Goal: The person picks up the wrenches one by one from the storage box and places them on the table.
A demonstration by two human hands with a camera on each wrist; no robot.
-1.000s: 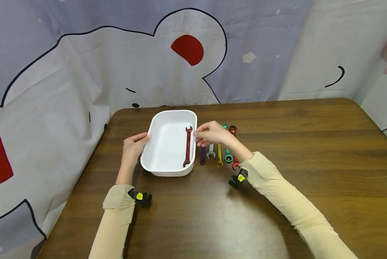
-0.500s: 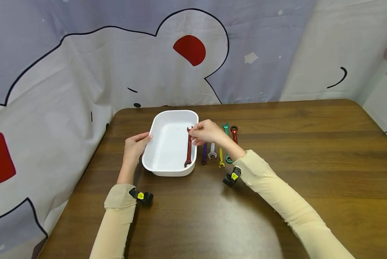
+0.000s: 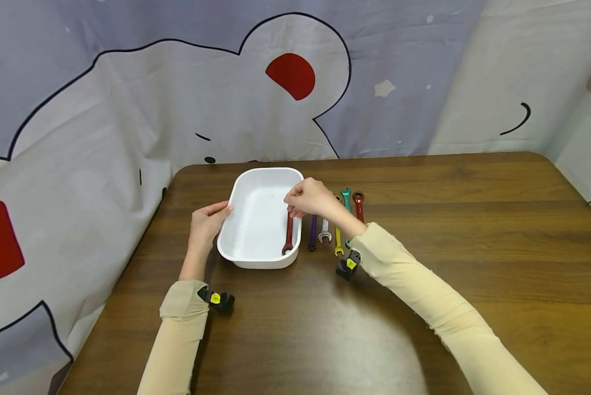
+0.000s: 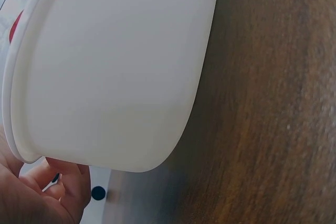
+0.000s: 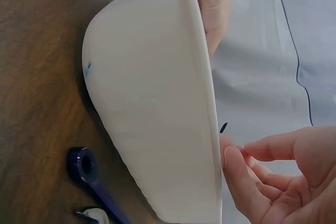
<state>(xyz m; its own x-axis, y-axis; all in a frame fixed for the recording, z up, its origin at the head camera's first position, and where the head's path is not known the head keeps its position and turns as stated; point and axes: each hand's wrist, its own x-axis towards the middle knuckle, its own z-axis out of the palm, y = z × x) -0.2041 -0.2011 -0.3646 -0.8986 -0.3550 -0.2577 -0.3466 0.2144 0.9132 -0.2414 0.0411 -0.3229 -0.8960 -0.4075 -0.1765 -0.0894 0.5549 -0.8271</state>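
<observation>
My left hand [image 3: 206, 222] grips the left rim of a white plastic tray [image 3: 249, 265], thumb on top and fingers against the outer wall. Inside the tray, along its right wall, lies a dark red open-end wrench [image 3: 288, 236]. Over that wrench's far end is my right hand [image 3: 311, 198], fingers bent, hiding the tip. In the right wrist view, the thumb and fingers [image 5: 239, 177] come close together at the rim, and I cannot tell whether they hold the wrench.
Right of the tray, in a row, lie a purple wrench [image 3: 313, 233], a silver wrench [image 3: 325, 233], a yellow wrench [image 3: 338, 244], a green wrench [image 3: 345, 195] and a red wrench [image 3: 359, 206]. The wooden table [image 3: 453, 230] meets a printed curtain [image 3: 399, 71] behind.
My right hand has moved left, from the tray's right rim to over the far end of the red wrench. The left hand keeps its grip; the tray stays in place.
</observation>
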